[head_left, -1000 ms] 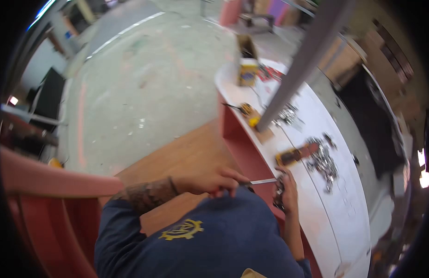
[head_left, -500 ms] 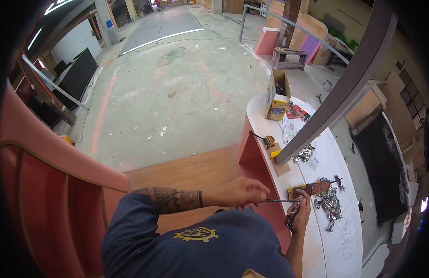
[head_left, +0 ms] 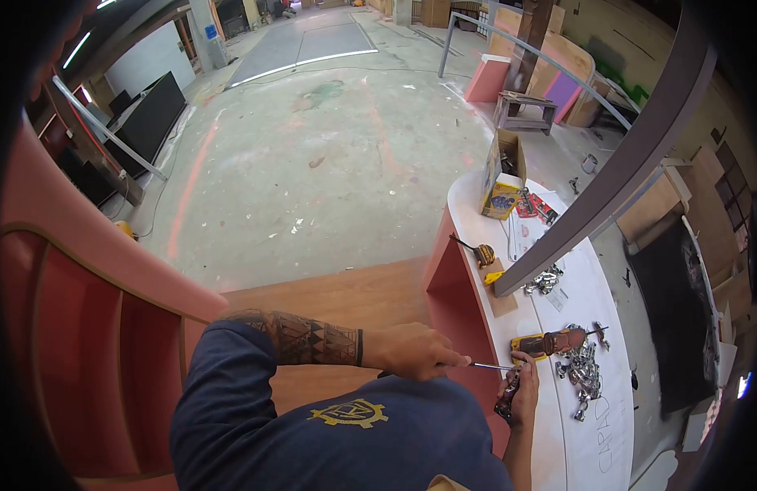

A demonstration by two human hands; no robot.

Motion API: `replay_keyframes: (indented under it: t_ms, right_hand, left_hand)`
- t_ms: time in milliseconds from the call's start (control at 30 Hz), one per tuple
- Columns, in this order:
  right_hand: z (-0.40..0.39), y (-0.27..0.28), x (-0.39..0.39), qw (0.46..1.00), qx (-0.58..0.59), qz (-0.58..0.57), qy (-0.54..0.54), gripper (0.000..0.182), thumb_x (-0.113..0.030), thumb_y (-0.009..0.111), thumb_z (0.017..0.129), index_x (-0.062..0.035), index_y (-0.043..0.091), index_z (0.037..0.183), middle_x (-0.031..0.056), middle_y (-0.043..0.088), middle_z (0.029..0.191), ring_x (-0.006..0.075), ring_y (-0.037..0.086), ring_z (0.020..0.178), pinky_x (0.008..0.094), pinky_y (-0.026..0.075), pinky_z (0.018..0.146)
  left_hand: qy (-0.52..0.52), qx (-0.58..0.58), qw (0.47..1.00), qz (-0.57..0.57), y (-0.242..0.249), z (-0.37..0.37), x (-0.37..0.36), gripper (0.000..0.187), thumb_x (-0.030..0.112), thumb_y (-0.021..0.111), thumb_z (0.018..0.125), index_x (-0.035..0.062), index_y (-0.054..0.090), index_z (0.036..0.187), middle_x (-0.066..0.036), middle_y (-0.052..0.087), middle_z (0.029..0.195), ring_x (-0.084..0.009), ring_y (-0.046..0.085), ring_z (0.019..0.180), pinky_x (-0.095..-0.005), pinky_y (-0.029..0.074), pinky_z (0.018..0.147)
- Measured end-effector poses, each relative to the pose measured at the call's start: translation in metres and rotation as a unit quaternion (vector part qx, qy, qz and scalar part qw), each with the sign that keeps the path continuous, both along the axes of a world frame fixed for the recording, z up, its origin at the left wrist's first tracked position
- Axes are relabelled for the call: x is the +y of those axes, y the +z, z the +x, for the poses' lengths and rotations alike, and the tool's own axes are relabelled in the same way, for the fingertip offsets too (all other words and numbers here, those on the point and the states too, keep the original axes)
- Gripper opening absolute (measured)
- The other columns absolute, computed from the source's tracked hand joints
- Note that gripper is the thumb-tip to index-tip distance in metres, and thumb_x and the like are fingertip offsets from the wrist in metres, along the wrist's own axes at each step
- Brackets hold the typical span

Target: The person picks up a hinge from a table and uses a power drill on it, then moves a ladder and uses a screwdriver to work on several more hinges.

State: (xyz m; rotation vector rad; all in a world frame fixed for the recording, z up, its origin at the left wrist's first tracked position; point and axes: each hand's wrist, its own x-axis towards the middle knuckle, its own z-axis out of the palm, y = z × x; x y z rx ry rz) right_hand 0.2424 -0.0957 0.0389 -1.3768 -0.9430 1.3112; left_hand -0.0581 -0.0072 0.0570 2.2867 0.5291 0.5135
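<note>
My left hand (head_left: 415, 352) is closed around the handle of a screwdriver (head_left: 491, 367), whose shaft points right. Its tip meets the piece in my right hand (head_left: 523, 397). That hand is wrapped around a shiny metal cabinet hinge (head_left: 506, 403), partly hidden by the fingers. Just beyond the right hand, a cordless drill (head_left: 558, 340) lies on the white counter top (head_left: 616, 352). Beside the drill sits a pile of similar metal hinges (head_left: 587, 372).
A grey post (head_left: 608, 164) slants up from the counter. Near its foot are a tape measure (head_left: 483, 254) and more hinges (head_left: 544, 281). An open cardboard box (head_left: 500, 196) stands at the counter's far end. Pink shelving (head_left: 84, 352) curves along my left.
My left hand's fingers, loose and lifted before, have closed on the screwdriver handle. The right hand with the hinge has shifted slightly, and the whole view has tilted a little.
</note>
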Motion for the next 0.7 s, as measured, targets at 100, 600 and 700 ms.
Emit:
replay_keyframes:
  t_ms: [100, 600, 700]
  right_hand:
    - [0.002, 0.01, 0.003, 0.999, -0.011, 0.025, -0.023, 0.048, -0.045, 0.042, 0.114, -0.0054, 0.058, 0.137, 0.0009, 0.049, 0.075, 0.0104, 0.055, 0.052, 0.0239, 0.042, 0.046]
    - [0.003, -0.004, -0.023, 0.999, -0.01, 0.024, -0.045, 0.048, -0.044, 0.04, 0.115, -0.0058, 0.058, 0.137, 0.0002, 0.049, 0.071, 0.0096, 0.053, 0.051, 0.0239, 0.043, 0.047]
    - [0.004, -0.007, -0.025, 0.998, -0.011, 0.016, -0.054, 0.049, -0.046, 0.04, 0.115, -0.0065, 0.058, 0.138, 0.0003, 0.048, 0.072, 0.0096, 0.053, 0.05, 0.0232, 0.042, 0.046]
  left_hand:
    - [-0.005, -0.015, 0.998, 0.055, -0.001, 0.008, 0.005, 0.039, 0.009, 0.068, 0.096, 0.0046, 0.07, 0.135, -0.016, 0.077, 0.098, -0.0302, 0.074, 0.083, -0.0402, 0.06, 0.071]
    - [0.016, 0.062, 0.979, -0.193, 0.051, 0.011, 0.001, 0.038, 0.015, 0.065, 0.095, 0.0027, 0.074, 0.13, -0.016, 0.077, 0.091, -0.0279, 0.075, 0.076, -0.0372, 0.059, 0.077]
    - [-0.001, 0.065, 0.991, -0.117, 0.046, 0.012, -0.001, 0.038, 0.014, 0.066, 0.094, 0.0048, 0.075, 0.13, -0.018, 0.077, 0.093, -0.0327, 0.073, 0.077, -0.038, 0.059, 0.077]
